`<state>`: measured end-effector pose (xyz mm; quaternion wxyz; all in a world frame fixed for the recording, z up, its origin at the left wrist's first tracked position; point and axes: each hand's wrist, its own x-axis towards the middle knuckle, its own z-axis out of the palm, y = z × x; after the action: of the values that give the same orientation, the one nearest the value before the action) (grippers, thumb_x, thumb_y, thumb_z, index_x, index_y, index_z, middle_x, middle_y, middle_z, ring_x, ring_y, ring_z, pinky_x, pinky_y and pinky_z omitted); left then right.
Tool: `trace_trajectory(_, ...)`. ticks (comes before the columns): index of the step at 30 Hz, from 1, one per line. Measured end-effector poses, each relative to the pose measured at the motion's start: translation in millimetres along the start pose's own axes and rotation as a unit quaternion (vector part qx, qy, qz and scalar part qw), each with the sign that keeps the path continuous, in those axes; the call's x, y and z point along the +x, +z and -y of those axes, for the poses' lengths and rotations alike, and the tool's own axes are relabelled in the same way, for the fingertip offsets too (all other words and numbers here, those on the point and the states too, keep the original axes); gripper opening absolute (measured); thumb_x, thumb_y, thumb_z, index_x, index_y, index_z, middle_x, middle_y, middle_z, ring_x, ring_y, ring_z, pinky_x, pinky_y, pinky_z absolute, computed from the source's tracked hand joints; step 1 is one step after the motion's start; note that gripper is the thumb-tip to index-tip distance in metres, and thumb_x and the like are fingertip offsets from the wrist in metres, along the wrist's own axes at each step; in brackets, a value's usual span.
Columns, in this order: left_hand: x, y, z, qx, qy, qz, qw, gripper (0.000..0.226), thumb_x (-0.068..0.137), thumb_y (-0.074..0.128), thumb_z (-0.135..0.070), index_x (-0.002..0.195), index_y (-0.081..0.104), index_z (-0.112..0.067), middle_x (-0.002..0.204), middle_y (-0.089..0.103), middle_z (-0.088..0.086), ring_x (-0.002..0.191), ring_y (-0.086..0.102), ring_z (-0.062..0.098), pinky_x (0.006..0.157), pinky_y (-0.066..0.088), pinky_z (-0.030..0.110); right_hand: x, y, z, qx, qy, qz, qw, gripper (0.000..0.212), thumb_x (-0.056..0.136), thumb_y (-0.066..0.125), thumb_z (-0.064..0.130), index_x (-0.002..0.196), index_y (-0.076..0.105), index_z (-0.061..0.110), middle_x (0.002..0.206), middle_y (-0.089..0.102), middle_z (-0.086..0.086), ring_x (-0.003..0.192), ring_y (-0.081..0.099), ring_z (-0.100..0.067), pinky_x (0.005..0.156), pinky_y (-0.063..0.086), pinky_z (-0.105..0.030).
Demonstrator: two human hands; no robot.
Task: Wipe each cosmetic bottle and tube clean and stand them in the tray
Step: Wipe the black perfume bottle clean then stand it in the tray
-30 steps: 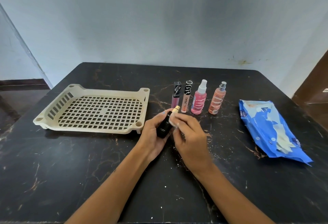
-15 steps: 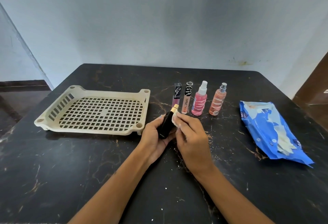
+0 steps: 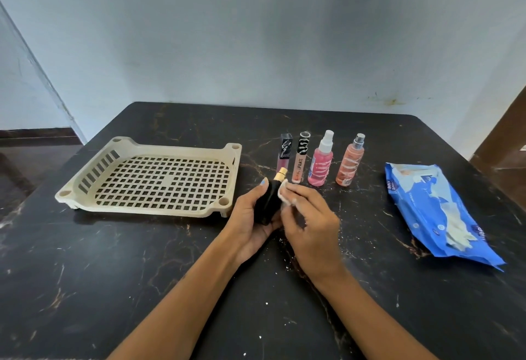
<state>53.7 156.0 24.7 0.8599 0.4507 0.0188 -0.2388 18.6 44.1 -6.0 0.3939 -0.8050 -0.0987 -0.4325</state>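
My left hand [image 3: 250, 223] grips a small black bottle [image 3: 267, 203] with a gold top, tilted up and to the right, just in front of the tray's near right corner. My right hand [image 3: 310, 225] pinches a small white wipe [image 3: 286, 196] against the bottle's right shoulder. The cream slotted tray [image 3: 85, 181] lies to the left with nothing in it. Behind my hands stand a pink lip gloss tube [image 3: 284, 154], a peach lip gloss tube [image 3: 300, 160], a pink spray bottle [image 3: 321, 164] and an orange spray bottle [image 3: 349, 164], all upright in a row.
A blue pack of wipes [image 3: 435, 208] lies flat at the right of the black marble table [image 3: 113, 274]. A pale wall rises behind the table's far edge. White specks dot the tabletop near my right wrist.
My right hand has slid the wipe a little down from the gold top to the bottle's shoulder. The bottle stays in my left hand at the same spot.
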Motion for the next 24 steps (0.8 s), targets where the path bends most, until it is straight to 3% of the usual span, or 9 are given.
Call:
trace_trajectory(2,0.4,0.2,0.8,-0.006,-0.007,-0.013,1.0,0.039,0.097,0.041,-0.033,0.097,0.067,-0.004,0.087,0.071,0.011,0.077,0.068,0.017,0.072,0.057,0.029,-0.3,-0.1,1.0,0.0,-0.014,0.01,1.0,0.024,0.087,0.06,0.005,0.107,0.072,-0.002,0.111,0.068,-0.009,0.106,0.063,-0.015,0.098,0.048,-0.021)
trace_trajectory(5,2.8,-2.5,-1.7,-0.029,-0.044,-0.02,0.998,0.049,0.097,0.034,-0.041,0.098,0.067,-0.005,0.109,0.068,0.018,0.103,0.063,0.026,0.092,0.049,0.035,-2.6,0.2,6.0,0.014,-0.086,0.049,0.995,0.022,0.078,0.065,-0.002,0.099,0.074,-0.003,0.105,0.07,-0.01,0.099,0.065,-0.018,0.092,0.051,-0.024)
trace_trajectory(8,2.4,-2.9,-1.7,-0.032,-0.063,0.014,0.997,0.069,0.098,0.022,-0.045,0.079,0.077,-0.009,0.099,0.072,0.016,0.106,0.061,0.027,0.103,0.04,0.037,-4.8,0.2,7.4,0.017,-0.134,0.075,0.988,0.021,0.07,0.067,-0.008,0.089,0.074,-0.003,0.099,0.071,-0.009,0.092,0.066,-0.019,0.082,0.055,-0.031)
trace_trajectory(10,2.5,-3.2,-0.1,-0.037,-0.064,0.028,0.997,0.066,0.098,0.024,-0.043,0.081,0.078,-0.008,0.103,0.071,0.017,0.108,0.06,0.027,0.101,0.042,0.037,-4.9,2.1,6.0,0.009,-0.128,0.066,0.99,0.021,0.073,0.066,-0.006,0.092,0.074,-0.003,0.1,0.071,-0.01,0.093,0.066,-0.019,0.082,0.055,-0.033)
trace_trajectory(12,3.6,-3.9,0.6,-0.041,-0.05,0.017,0.998,0.051,0.098,0.031,-0.038,0.096,0.073,-0.007,0.108,0.068,0.017,0.102,0.064,0.024,0.088,0.051,0.034,-3.9,4.0,4.3,-0.006,-0.084,0.041,0.996,0.022,0.082,0.062,0.0,0.101,0.073,-0.003,0.106,0.069,-0.01,0.099,0.064,-0.02,0.09,0.053,-0.03)
trace_trajectory(15,3.8,-2.8,1.6,-0.001,-0.013,0.012,1.0,0.042,0.097,0.039,-0.035,0.096,0.068,-0.005,0.088,0.07,0.012,0.077,0.069,0.018,0.068,0.057,0.029,-0.6,1.5,1.6,-0.014,-0.005,0.014,1.0,0.031,0.092,0.051,0.011,0.114,0.068,-0.002,0.115,0.065,-0.01,0.108,0.06,-0.018,0.1,0.046,-0.022)
trace_trajectory(19,2.4,-2.5,2.9,0.006,-0.015,0.011,1.0,0.034,0.092,0.05,-0.032,0.099,0.067,-0.004,0.095,0.069,0.013,0.085,0.069,0.018,0.071,0.057,0.027,-1.1,2.3,5.1,-0.013,-0.039,0.04,0.998,0.03,0.089,0.053,0.007,0.113,0.069,-0.003,0.114,0.066,-0.012,0.108,0.061,-0.018,0.098,0.048,-0.024)
trace_trajectory(22,2.1,-5.3,-0.3,0.0,-0.075,0.026,0.997,0.058,0.09,0.047,-0.043,0.118,0.06,0.006,0.123,0.061,0.022,0.116,0.059,0.028,0.092,0.052,0.032,-3.8,2.2,8.1,0.006,-0.099,0.057,0.993,0.025,0.08,0.06,-0.001,0.101,0.073,-0.004,0.105,0.069,-0.012,0.101,0.063,-0.016,0.092,0.052,-0.026)
trace_trajectory(24,0.0,-5.1,-2.0,0.001,-0.099,0.044,0.994,0.063,0.089,0.04,-0.051,0.109,0.068,0.002,0.116,0.066,0.018,0.11,0.062,0.025,0.09,0.051,0.031,-4.2,0.4,8.1,0.017,-0.129,0.063,0.989,0.022,0.074,0.062,-0.004,0.093,0.074,-0.004,0.101,0.07,-0.012,0.096,0.065,-0.017,0.088,0.053,-0.025)
